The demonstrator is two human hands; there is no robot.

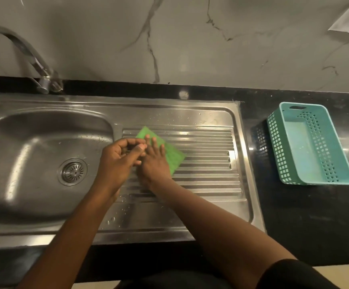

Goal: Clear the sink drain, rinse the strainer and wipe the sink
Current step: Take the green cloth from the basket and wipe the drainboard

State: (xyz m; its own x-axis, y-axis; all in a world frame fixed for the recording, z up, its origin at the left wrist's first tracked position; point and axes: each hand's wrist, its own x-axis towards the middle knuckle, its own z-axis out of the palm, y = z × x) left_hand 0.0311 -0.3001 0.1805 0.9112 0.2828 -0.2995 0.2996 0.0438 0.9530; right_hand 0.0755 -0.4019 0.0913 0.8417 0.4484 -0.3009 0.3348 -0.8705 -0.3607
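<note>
At the bottom of the frame both forearms reach up over the black counter edge (294, 226) and the sink's steel front rim. At mid-frame the right hand (154, 163) lies flat, fingers spread, pressing a green cloth (174, 156) onto the ribbed drainboard (206, 176); the cloth shows beyond and right of the fingertips. Just left, touching it, the left hand (120, 158) is curled, fingertips pinched together; what it grips, I cannot tell. Ribs lie bare toward the drainboard's right edge. The strainer (73, 171) sits in the basin (23, 159), lower left. A teal basket (309, 142) stands well right. The faucet (34, 59) arches at upper left.
</note>
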